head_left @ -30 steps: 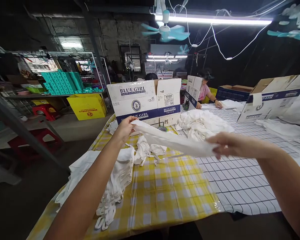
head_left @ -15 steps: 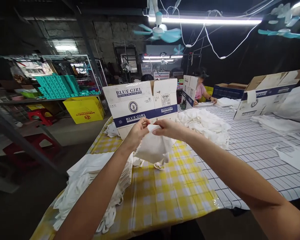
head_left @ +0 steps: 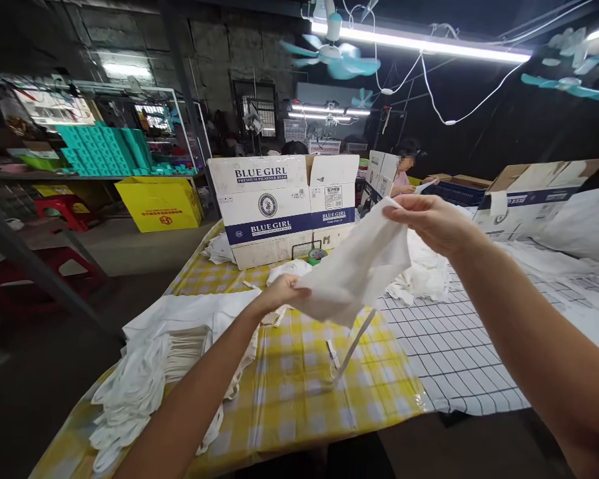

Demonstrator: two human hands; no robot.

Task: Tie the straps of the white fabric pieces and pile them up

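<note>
A white cloth piece with a narrow strap hanging from it is stretched in the air between my hands. My left hand pinches its lower left corner. Higher up and to the right, my right hand grips the upper corner between thumb and fingers. Below my left forearm lies a thick stack of white cloth pieces with strap loops spilling toward the front. Some white cloth lies behind my left hand, partly hidden. Behind the held piece, a roll of green tape rests on the table.
A Blue Girl carton stands at the back of the yellow checked tablecloth. To the right, a heap of white cloth lies on a grid-patterned cover. Another carton stands farther right. A person sits at the far side.
My hands have drawn apart, the right one up and to the right, the left one slightly down. The white cloth is now spread between them, with its strap dangling.
</note>
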